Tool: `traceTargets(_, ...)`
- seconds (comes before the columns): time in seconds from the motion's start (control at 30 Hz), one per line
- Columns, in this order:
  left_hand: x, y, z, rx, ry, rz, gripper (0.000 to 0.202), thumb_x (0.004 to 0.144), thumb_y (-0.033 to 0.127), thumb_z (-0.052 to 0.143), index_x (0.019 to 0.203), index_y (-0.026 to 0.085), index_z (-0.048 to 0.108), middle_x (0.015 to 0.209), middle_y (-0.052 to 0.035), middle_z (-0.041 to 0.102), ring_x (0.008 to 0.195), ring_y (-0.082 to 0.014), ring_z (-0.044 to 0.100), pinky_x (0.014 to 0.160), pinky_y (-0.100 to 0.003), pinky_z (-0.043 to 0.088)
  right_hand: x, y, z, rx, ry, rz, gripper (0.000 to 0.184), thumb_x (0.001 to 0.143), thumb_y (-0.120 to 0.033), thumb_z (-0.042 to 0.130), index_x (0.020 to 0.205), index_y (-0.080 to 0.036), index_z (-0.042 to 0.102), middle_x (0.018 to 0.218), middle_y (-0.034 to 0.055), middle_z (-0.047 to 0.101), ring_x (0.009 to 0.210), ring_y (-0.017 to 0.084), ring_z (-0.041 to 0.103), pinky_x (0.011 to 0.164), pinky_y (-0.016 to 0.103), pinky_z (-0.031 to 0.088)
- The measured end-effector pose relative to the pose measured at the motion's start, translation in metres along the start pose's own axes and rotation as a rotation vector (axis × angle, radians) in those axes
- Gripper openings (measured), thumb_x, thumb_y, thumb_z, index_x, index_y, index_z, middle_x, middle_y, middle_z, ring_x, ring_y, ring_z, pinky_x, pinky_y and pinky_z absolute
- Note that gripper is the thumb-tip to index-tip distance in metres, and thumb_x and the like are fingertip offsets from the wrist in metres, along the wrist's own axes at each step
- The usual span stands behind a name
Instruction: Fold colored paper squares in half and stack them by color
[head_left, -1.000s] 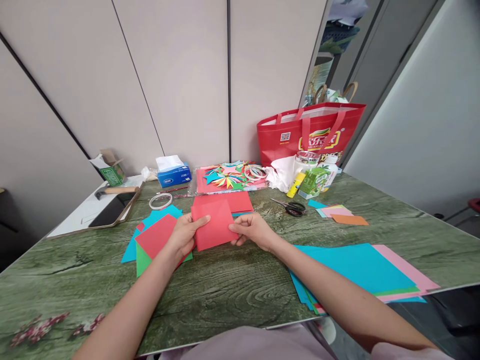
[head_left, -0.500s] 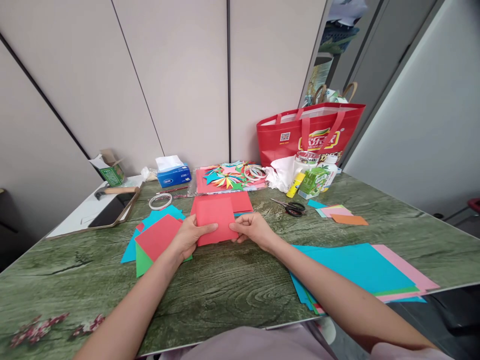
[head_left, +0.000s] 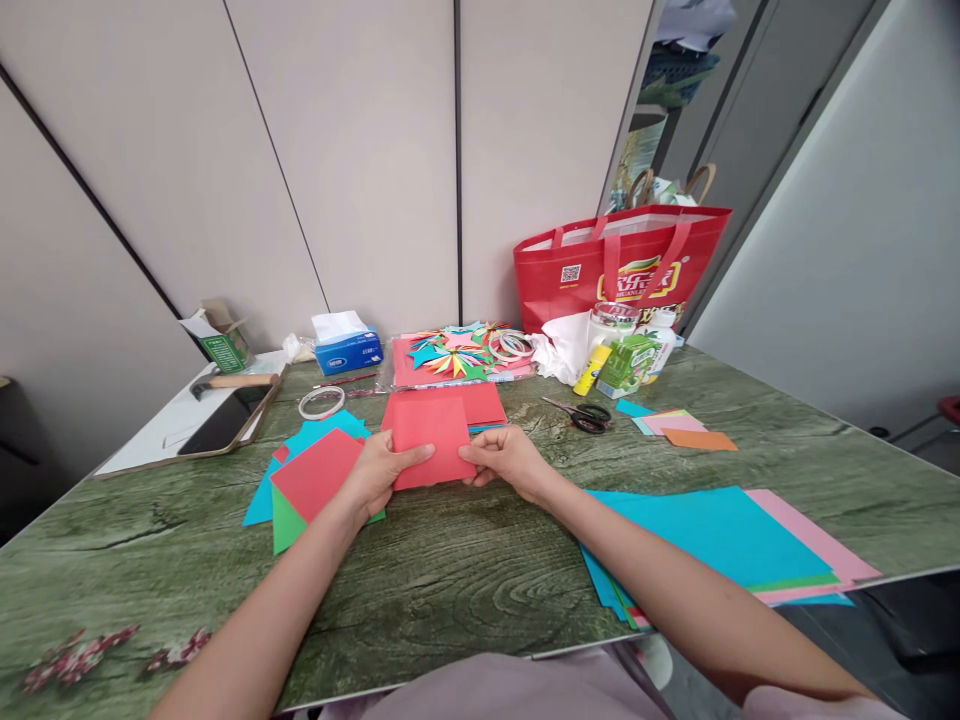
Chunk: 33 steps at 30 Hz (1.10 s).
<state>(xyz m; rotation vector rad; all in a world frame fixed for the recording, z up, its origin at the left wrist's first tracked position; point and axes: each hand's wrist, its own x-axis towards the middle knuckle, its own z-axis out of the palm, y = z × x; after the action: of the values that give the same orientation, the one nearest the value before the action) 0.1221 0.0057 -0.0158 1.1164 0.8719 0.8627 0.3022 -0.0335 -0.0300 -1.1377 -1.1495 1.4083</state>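
A red square sheet of paper (head_left: 429, 435) is held above the green wood-grain table (head_left: 465, 580) by both hands. My left hand (head_left: 379, 473) pinches its lower left edge, thumb on top. My right hand (head_left: 504, 458) pinches its lower right edge. Behind the sheet lies a stack of red paper (head_left: 480, 402). To the left lie red, blue and green squares (head_left: 311, 475).
Large blue and pink sheets (head_left: 720, 545) lie at the right. Scissors (head_left: 585, 414), small coloured sheets (head_left: 679, 428), glue and bottles (head_left: 622, 360), paper flowers (head_left: 457, 356), a tape ring (head_left: 321, 402), a tissue box (head_left: 346, 345), a red bag (head_left: 622, 265) and a tablet (head_left: 221, 420) stand behind.
The red sheet was turned from a tilted pose to square with the table edge and lifted slightly away; both hands shifted a little with it.
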Motion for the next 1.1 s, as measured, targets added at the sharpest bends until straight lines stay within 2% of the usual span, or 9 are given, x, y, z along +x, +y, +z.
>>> traceTargets(0.6, -0.0012, 0.0009, 0.0004, -0.014, 0.000, -0.018, 0.048, 0.048, 0.023, 0.079, 0.091, 0.011, 0.062, 0.086, -0.0116, 0.069, 0.075, -0.0244, 0.065, 0.072, -0.035, 0.051, 0.0014, 0.0026, -0.0015, 0.037, -0.001, -0.011, 0.037, 0.047, -0.043, 0.075, 0.061, -0.011, 0.064, 0.053, 0.0040, 0.065, 0.045, 0.011, 0.059, 0.043, 0.019, 0.047)
traceTargets(1.1, -0.0009, 0.0010, -0.0003, -0.006, -0.017, -0.018, 0.046, 0.053, 0.019, 0.077, 0.095, 0.011, 0.061, 0.087, -0.0111, 0.069, 0.075, -0.0242, 0.065, 0.069, -0.035, 0.052, 0.0017, 0.0036, -0.0031, 0.041, -0.018, -0.017, 0.040, 0.045, -0.043, 0.076, 0.064, -0.010, 0.065, 0.054, 0.0048, 0.066, 0.047, 0.012, 0.059, 0.045, 0.021, 0.048)
